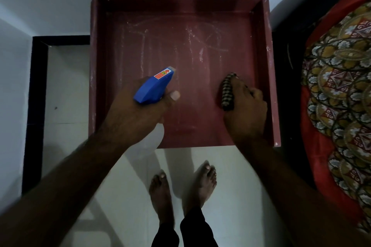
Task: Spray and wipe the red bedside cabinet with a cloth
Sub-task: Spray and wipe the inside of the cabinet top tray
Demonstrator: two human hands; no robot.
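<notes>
Fingers of left hand [138, 113] curled round blue spray bottle [154, 88], right hand [247, 110] gripping checked cloth [227, 92] against red cabinet top [180, 46], white streaks [202, 40] far side

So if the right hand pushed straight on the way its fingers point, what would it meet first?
Probably the raised back rim of the red cabinet; the streaked top between looks free. The right hand grips the cloth.

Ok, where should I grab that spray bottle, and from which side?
Grip the spray bottle by the neck under its blue head, from the near side: the nozzle points away across the red cabinet, as the left hand holds it.
</notes>
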